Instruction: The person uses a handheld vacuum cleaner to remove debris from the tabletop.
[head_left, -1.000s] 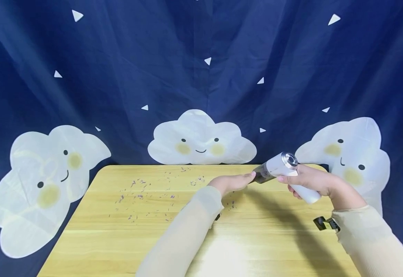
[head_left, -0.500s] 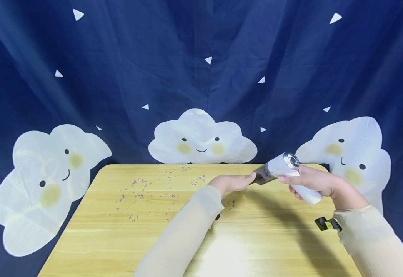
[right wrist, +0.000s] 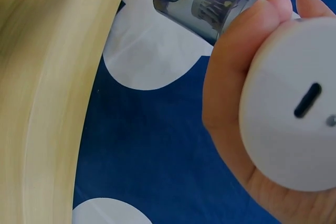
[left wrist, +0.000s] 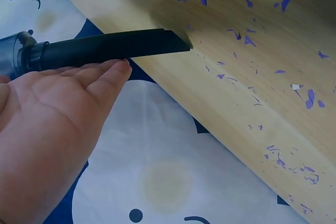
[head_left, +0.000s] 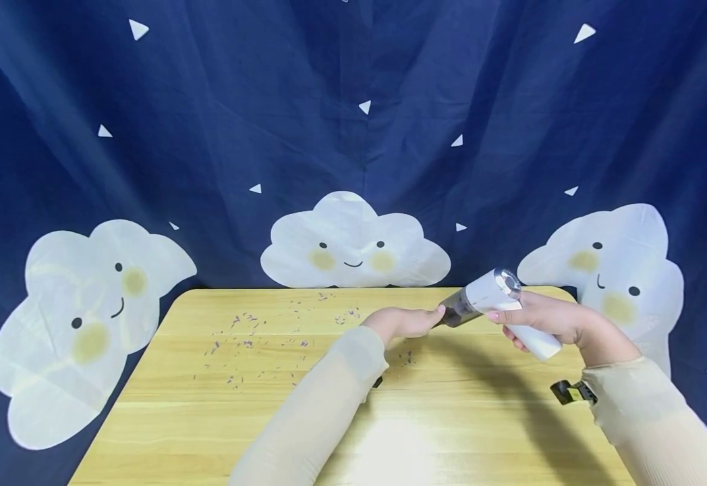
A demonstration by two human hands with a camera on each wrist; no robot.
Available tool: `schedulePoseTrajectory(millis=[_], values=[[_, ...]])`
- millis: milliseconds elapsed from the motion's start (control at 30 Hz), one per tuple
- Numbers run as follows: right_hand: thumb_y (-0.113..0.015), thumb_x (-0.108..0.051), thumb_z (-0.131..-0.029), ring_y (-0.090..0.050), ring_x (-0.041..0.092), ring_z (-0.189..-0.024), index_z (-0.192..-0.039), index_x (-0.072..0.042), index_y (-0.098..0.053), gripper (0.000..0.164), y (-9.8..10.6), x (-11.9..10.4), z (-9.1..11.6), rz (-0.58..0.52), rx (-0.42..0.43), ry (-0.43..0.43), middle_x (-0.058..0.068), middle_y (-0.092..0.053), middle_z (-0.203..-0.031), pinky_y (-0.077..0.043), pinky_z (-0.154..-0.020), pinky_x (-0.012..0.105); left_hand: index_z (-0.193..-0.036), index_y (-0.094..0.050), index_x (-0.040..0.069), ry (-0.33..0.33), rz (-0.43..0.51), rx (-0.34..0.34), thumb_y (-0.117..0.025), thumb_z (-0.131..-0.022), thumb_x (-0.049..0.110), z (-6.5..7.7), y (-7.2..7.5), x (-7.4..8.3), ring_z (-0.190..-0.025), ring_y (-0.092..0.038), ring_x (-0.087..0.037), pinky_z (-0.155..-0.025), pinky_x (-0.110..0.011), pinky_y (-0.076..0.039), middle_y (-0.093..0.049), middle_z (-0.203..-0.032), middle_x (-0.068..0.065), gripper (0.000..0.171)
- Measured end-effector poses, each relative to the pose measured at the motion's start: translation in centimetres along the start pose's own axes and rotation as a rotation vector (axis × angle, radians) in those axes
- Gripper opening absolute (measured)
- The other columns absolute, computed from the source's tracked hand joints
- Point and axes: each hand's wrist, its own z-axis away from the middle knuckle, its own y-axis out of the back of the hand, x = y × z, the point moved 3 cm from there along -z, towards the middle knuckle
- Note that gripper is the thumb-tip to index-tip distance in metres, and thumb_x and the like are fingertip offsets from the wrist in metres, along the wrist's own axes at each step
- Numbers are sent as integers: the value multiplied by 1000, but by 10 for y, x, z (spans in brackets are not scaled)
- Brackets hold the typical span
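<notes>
My right hand (head_left: 550, 317) grips a white handheld vacuum cleaner (head_left: 490, 290) by its handle, above the far right of the table. The vacuum's clear, smoky dust cup (right wrist: 202, 1) has purple bits inside, seen in the right wrist view. From it a black slant-cut nozzle (left wrist: 105, 48) extends. My left hand (head_left: 405, 322) supports the nozzle from beneath; in the left wrist view its palm (left wrist: 47, 129) faces up and its fingers are fairly straight along the underside. Purple paper scraps (head_left: 246, 344) lie scattered over the table's left and middle.
The wooden table (head_left: 165, 418) has a rounded far edge against a dark blue curtain (head_left: 305, 101) printed with smiling white clouds. A black wrist camera (head_left: 566, 392) juts from the right sleeve. A few purple scraps (head_left: 408, 358) lie below the left hand.
Both hands and the vacuum have shifted very slightly left in the last half second. The hold on the vacuum looks the same, and the scraps lie as before.
</notes>
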Motion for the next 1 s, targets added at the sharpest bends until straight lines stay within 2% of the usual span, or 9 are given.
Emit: schedulePoseTrajectory(millis=[233, 400, 800, 1000], values=[[-54, -19, -105, -62, 15, -63, -130, 5, -35, 40, 0, 2, -3, -18, -12, -20, 8, -58, -78, -54, -56, 26, -160, -28, 20, 29, -39, 11, -10, -100, 70, 7, 2, 1, -147, -30, -23, -119, -43, -26, -31, -162, 0, 80], [-54, -18, -105, -62, 15, -63, -131, 3, -37, 38, 1, 2, -3, -19, -24, -17, 9, -58, -79, -54, -56, 26, -160, -28, 22, 62, -55, 8, -11, -99, 72, 7, 1, 0, -149, -25, -21, -120, -44, -25, -28, -163, 2, 80], [-55, -18, -103, -62, 16, -62, -130, 9, -35, 42, 3, -2, 7, 39, -28, -16, 10, -59, -78, -55, -57, 27, -159, -31, 24, 44, -62, -6, -12, -98, 74, 7, -6, 2, -149, -25, -20, -120, -45, -24, -30, -162, 4, 81], [-55, -15, -103, -61, 15, -62, -127, 7, -41, 35, 5, -2, 11, 55, -46, -7, 9, -59, -77, -54, -56, 27, -158, -32, 25, 47, -74, -15, -11, -96, 76, 5, -9, 2, -149, -25, -19, -120, -45, -24, -31, -162, 5, 83]])
